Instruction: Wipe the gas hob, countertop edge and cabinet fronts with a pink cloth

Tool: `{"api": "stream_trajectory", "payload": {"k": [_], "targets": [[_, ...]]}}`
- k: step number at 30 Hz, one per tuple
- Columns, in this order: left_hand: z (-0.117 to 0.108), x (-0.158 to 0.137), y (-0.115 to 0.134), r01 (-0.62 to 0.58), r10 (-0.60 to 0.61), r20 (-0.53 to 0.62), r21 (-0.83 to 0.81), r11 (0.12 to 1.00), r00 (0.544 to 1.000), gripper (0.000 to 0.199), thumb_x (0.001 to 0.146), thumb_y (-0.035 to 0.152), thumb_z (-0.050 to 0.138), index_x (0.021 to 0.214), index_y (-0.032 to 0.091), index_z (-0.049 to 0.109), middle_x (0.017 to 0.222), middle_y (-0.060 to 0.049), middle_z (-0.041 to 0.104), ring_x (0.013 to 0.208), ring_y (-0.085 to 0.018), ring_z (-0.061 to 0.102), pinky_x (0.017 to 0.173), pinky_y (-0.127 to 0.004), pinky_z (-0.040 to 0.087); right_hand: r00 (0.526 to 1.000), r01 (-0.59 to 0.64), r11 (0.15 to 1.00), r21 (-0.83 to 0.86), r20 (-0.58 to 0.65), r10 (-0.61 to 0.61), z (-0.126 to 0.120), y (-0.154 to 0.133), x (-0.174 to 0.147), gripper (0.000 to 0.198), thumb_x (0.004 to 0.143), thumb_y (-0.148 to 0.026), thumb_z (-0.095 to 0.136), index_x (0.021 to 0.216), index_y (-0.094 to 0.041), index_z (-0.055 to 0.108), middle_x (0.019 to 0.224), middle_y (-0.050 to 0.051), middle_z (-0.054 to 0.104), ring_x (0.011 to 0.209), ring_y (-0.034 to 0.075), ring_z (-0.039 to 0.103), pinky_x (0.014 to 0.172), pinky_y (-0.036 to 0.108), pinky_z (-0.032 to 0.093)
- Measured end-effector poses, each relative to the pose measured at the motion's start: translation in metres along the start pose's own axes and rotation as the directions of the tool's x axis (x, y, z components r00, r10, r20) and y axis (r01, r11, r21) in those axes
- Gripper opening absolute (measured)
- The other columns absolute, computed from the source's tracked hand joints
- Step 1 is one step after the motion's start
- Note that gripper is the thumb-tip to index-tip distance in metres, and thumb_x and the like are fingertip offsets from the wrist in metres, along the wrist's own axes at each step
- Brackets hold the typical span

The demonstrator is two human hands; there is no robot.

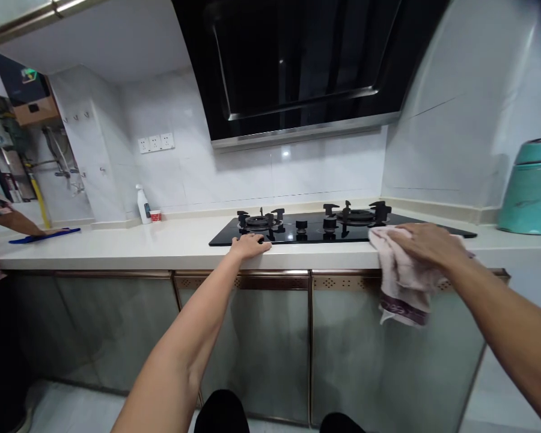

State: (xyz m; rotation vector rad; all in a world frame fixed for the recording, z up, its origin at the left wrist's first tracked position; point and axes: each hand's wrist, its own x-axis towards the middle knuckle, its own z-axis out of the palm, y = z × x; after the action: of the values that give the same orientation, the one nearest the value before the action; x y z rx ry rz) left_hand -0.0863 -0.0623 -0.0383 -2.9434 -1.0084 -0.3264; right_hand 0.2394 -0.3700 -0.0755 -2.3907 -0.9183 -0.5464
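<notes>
Pale pink cloth [406,264] was held at the right front of the cooktop [315,233]; its folds were caught in the right hand's [426,243] grip, and its banded end was left hanging below the cooktop; the left hand [251,245] was laid at the cooktop's front edge, grip spread, nothing pinched; a loose fold, it was judged, could be snagged on the right pan support [381,211] if pushed back, or the right knob [330,225] be knocked by a leftward sweep.
</notes>
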Motion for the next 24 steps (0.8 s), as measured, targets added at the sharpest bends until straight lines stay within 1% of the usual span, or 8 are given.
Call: {"api": "stream_trajectory", "payload": {"k": [3, 5, 9, 13, 17, 19, 21, 24], "targets": [[0.001, 0.001, 0.001, 0.001, -0.001, 0.004, -0.003, 1.000, 1.000, 0.074, 0.085, 0.071, 0.030, 0.149, 0.036, 0.041, 0.164, -0.002, 0.034, 0.150, -0.031, 0.030, 0.118, -0.057, 0.023, 0.985, -0.170, 0.982, -0.077, -0.012, 0.169, -0.007, 0.019, -0.003, 0.066, 0.091, -0.068, 0.034, 0.127, -0.022, 0.066, 0.135, 0.021, 0.058, 0.124, 0.043, 0.053, 0.099, 0.062, 0.042], [0.002, 0.003, 0.002, 0.000, 0.000, 0.006, -0.011, 1.000, 1.000, 0.074, 0.085, 0.071, 0.030, 0.149, 0.036, 0.041, 0.163, -0.004, 0.034, 0.150, -0.031, 0.030, 0.118, -0.058, 0.023, 0.983, -0.184, 0.977, -0.112, -0.045, 0.180, -0.007, 0.013, -0.010, 0.067, 0.090, -0.069, 0.032, 0.127, -0.025, 0.066, 0.137, 0.019, 0.057, 0.125, 0.045, 0.052, 0.097, 0.062, 0.043], [0.003, 0.005, 0.003, 0.000, 0.000, 0.013, -0.024, 1.000, 1.000, 0.073, 0.085, 0.069, 0.032, 0.148, 0.035, 0.042, 0.162, -0.005, 0.037, 0.149, -0.033, 0.030, 0.118, -0.059, 0.022, 0.998, -0.024, 0.987, -0.157, -0.053, 0.016, -0.001, -0.033, -0.034, 0.061, 0.091, -0.065, 0.032, 0.121, -0.026, 0.069, 0.131, 0.019, 0.059, 0.116, 0.047, 0.054, 0.090, 0.063, 0.044], [0.002, 0.004, 0.004, 0.001, -0.001, 0.014, -0.019, 1.000, 1.000, 0.071, 0.086, 0.068, 0.032, 0.147, 0.033, 0.043, 0.161, -0.007, 0.037, 0.149, -0.033, 0.030, 0.117, -0.060, 0.023, 0.979, 0.205, 0.970, -0.133, 0.011, -0.205, 0.010, -0.118, -0.063, 0.063, 0.091, -0.068, 0.036, 0.126, -0.025, 0.065, 0.126, 0.018, 0.058, 0.111, 0.041, 0.054, 0.090, 0.057, 0.044], [0.001, 0.002, 0.002, 0.009, -0.009, 0.005, 0.006, 1.000, 1.000, 0.068, 0.088, 0.067, 0.031, 0.147, 0.035, 0.044, 0.161, -0.007, 0.038, 0.148, -0.031, 0.032, 0.117, -0.058, 0.024, 0.888, 0.459, 0.872, -0.173, 0.044, -0.459, 0.027, -0.211, -0.087, 0.060, 0.090, -0.065, 0.048, 0.131, -0.024, 0.058, 0.129, 0.020, 0.055, 0.114, 0.039, 0.050, 0.090, 0.052, 0.042], [0.000, 0.001, 0.000, 0.015, -0.015, 0.001, 0.022, 1.000, 1.000, 0.064, 0.090, 0.064, 0.030, 0.146, 0.037, 0.044, 0.160, -0.005, 0.039, 0.147, -0.029, 0.034, 0.117, -0.057, 0.027, 0.840, 0.538, 0.816, -0.209, 0.052, -0.540, 0.035, -0.246, -0.093, 0.055, 0.090, -0.061, 0.054, 0.130, -0.024, 0.058, 0.129, 0.020, 0.054, 0.112, 0.038, 0.050, 0.089, 0.051, 0.041], [0.000, 0.000, -0.002, 0.016, -0.016, -0.001, 0.039, 0.999, 1.000, 0.058, 0.092, 0.059, 0.030, 0.145, 0.040, 0.044, 0.160, -0.002, 0.041, 0.146, -0.027, 0.037, 0.116, -0.054, 0.030, 0.813, 0.573, 0.787, -0.228, 0.038, -0.581, 0.040, -0.265, -0.093, 0.051, 0.090, -0.058, 0.057, 0.127, -0.024, 0.058, 0.127, 0.019, 0.055, 0.110, 0.036, 0.050, 0.088, 0.047, 0.040], [0.000, 0.001, -0.003, 0.017, -0.017, -0.007, 0.055, 0.998, 1.000, 0.055, 0.093, 0.054, 0.030, 0.145, 0.042, 0.043, 0.159, 0.001, 0.042, 0.145, -0.025, 0.039, 0.116, -0.052, 0.031, 0.775, 0.619, 0.761, -0.192, -0.007, -0.632, 0.047, -0.262, -0.087, 0.048, 0.091, -0.057, 0.057, 0.126, -0.025, 0.058, 0.125, 0.016, 0.057, 0.107, 0.032, 0.051, 0.087, 0.041, 0.039]]}}
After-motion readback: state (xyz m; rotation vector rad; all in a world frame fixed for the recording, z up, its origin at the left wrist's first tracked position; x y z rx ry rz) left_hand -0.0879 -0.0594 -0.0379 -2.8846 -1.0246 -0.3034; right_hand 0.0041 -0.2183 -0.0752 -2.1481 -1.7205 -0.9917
